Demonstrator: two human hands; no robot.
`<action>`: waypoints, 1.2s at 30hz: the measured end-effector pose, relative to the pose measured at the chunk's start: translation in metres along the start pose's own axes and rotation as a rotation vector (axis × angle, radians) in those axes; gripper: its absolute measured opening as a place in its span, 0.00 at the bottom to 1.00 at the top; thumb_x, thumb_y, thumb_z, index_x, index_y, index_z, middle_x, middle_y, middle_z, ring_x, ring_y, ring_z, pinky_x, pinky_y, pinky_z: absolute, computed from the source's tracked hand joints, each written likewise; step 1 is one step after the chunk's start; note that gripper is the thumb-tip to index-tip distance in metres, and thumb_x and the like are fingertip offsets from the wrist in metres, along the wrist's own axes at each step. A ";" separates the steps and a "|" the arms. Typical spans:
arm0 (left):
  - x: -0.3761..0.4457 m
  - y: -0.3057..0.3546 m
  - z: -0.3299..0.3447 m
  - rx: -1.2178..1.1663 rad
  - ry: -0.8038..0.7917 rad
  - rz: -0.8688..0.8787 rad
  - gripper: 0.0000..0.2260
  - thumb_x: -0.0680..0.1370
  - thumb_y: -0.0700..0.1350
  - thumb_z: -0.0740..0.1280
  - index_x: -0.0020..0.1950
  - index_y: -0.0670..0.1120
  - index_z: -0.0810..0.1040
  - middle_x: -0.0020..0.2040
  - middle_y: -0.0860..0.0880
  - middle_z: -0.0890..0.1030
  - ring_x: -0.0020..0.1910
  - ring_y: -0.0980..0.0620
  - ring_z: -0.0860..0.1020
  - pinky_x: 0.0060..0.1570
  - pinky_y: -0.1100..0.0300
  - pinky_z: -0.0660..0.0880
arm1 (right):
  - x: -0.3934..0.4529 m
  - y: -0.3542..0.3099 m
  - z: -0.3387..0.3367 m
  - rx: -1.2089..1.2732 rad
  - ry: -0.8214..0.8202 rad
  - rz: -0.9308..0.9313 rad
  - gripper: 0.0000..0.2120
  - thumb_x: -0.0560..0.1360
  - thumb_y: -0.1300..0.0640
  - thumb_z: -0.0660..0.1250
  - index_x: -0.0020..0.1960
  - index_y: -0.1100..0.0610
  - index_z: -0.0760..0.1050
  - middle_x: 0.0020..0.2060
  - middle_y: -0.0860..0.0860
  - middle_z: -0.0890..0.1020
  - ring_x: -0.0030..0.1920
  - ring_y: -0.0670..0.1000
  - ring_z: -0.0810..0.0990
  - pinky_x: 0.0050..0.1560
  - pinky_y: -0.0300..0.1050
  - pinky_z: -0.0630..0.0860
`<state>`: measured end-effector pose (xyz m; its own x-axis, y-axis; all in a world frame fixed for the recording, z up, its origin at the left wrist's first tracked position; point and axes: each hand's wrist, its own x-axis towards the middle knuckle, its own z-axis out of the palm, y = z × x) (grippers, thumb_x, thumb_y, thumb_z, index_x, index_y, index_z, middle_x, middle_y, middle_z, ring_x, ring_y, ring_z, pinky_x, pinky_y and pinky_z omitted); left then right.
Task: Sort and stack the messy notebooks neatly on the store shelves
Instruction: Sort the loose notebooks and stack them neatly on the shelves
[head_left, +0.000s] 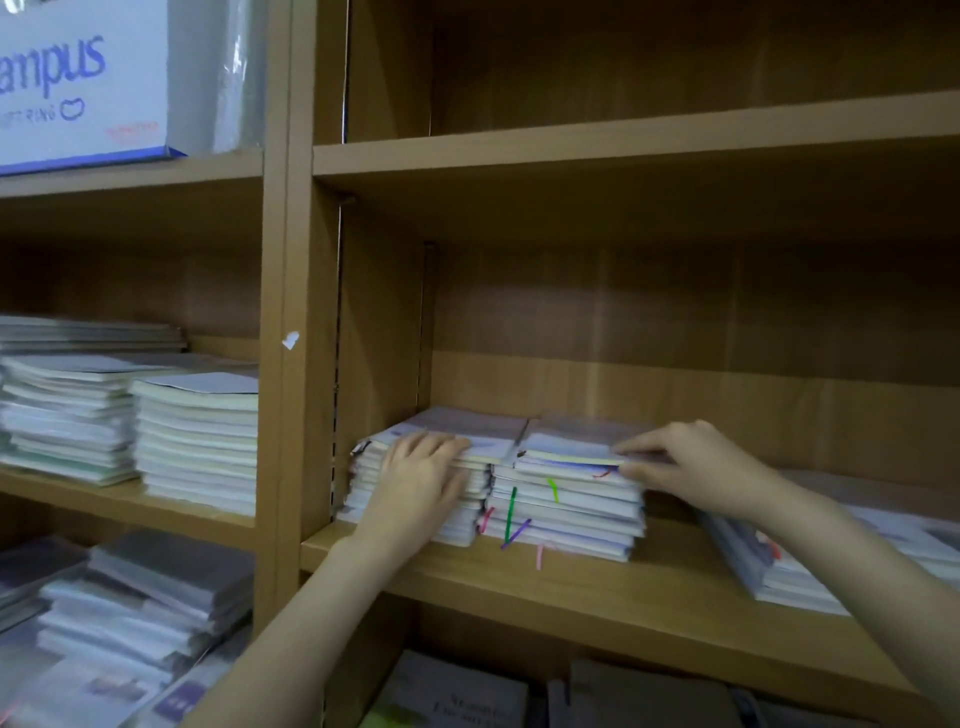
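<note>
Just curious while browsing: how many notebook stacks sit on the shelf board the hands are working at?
3: the left stack under the left hand, the right stack touched by the right hand, and a leaning pile far right, partly cut off.

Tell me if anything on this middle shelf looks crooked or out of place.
Yes. The pile at the right end leans over instead of lying flat. In the right stack under the right hand, the top notebooks jut out unevenly and coloured ribbons dangle down its front. The left stack looks fairly even.

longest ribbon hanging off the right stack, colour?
Green ribbon, on the right stack; head view.
</note>
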<state>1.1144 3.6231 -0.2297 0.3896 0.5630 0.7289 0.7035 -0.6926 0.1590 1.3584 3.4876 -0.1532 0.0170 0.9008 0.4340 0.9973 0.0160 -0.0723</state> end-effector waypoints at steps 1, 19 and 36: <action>0.000 -0.004 -0.002 0.003 -0.008 0.001 0.19 0.80 0.52 0.56 0.69 0.49 0.71 0.67 0.50 0.73 0.68 0.47 0.66 0.69 0.51 0.59 | -0.004 0.002 0.001 0.078 -0.026 0.014 0.18 0.76 0.47 0.65 0.64 0.50 0.76 0.62 0.47 0.78 0.65 0.47 0.72 0.57 0.34 0.64; -0.028 -0.021 -0.024 -0.101 0.099 -0.223 0.27 0.76 0.43 0.67 0.73 0.42 0.61 0.73 0.45 0.62 0.72 0.49 0.59 0.70 0.60 0.56 | 0.005 0.005 0.043 0.604 0.122 0.267 0.34 0.66 0.48 0.76 0.68 0.55 0.70 0.66 0.53 0.72 0.66 0.51 0.69 0.57 0.41 0.65; 0.003 0.065 -0.001 -0.231 0.058 -0.120 0.20 0.76 0.44 0.65 0.69 0.48 0.71 0.62 0.52 0.76 0.67 0.52 0.67 0.69 0.59 0.51 | -0.003 0.012 0.028 0.934 0.023 0.349 0.32 0.57 0.49 0.79 0.58 0.57 0.76 0.56 0.55 0.78 0.60 0.53 0.75 0.64 0.47 0.70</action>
<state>1.1608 3.5795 -0.2163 0.2722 0.6250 0.7316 0.5858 -0.7108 0.3893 1.3680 3.4973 -0.1802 0.3093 0.9118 0.2701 0.4797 0.0957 -0.8722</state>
